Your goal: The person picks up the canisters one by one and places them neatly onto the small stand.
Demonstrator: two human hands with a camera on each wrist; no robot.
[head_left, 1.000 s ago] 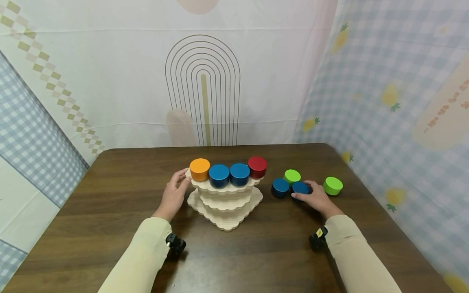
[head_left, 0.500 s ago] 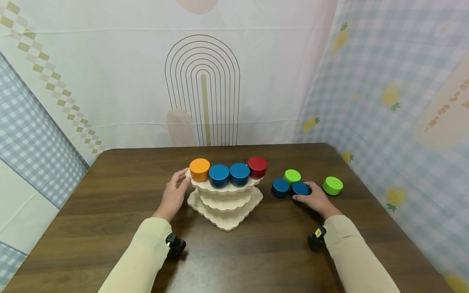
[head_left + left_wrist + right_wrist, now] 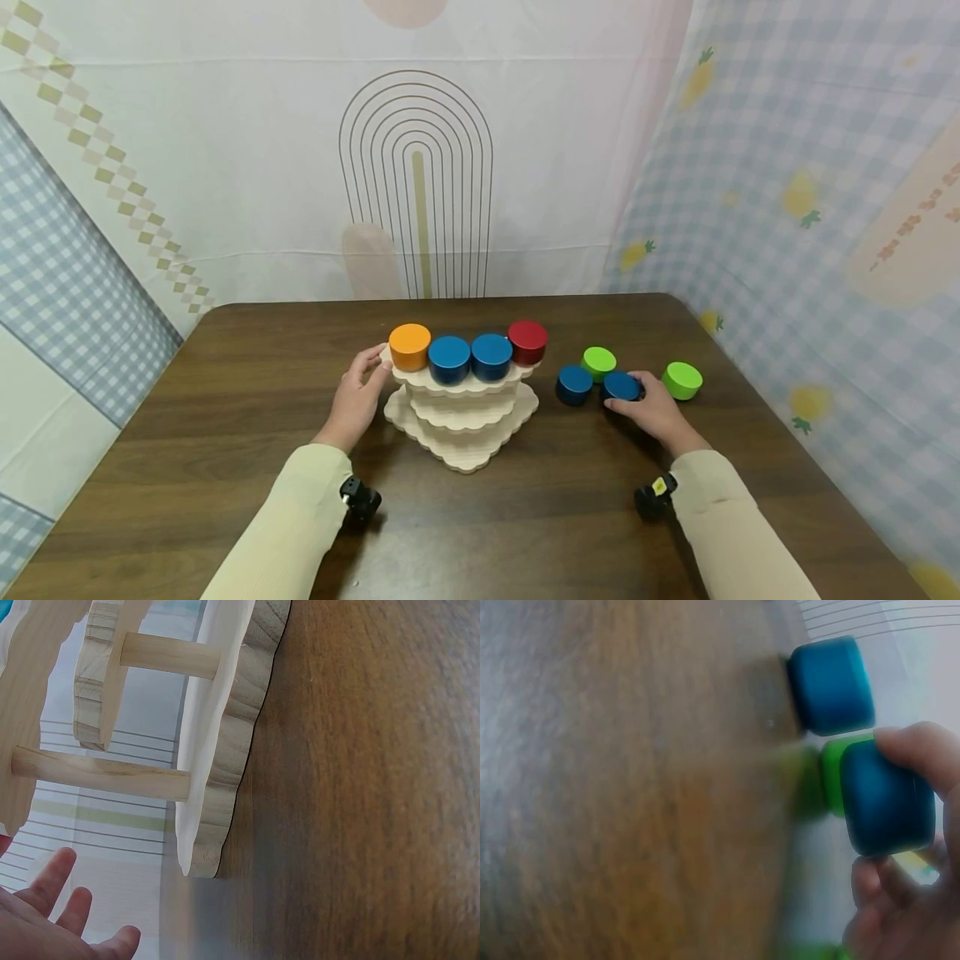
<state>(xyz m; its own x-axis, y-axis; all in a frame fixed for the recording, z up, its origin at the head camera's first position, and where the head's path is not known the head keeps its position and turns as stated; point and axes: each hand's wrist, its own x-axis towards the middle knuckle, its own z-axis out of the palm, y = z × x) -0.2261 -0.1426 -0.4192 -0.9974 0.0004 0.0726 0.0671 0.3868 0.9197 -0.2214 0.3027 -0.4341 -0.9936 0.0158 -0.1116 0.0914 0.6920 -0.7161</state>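
One blue block (image 3: 621, 383) in right hand (image 3: 660, 412), pinched between thumb and fingers, right of wooden stand (image 3: 463, 450) on dark table (image 3: 525, 521); contact with table hard to tell. Just left of it, second blue block (image 3: 573, 386); near green block (image 3: 599, 361) behind; other green block (image 3: 682, 382) beyond the hand to the right. Left hand (image 3: 354, 406) at left corner of top tier (image 3: 471, 388), lower fingers spread; pinch or mere touch by thumb and index, cannot tell. Along top tier, left to right: orange block (image 3: 409, 347), two more blue blocks (image 3: 449, 360), red block (image 3: 527, 343). White cloth (image 3: 262, 150) behind.
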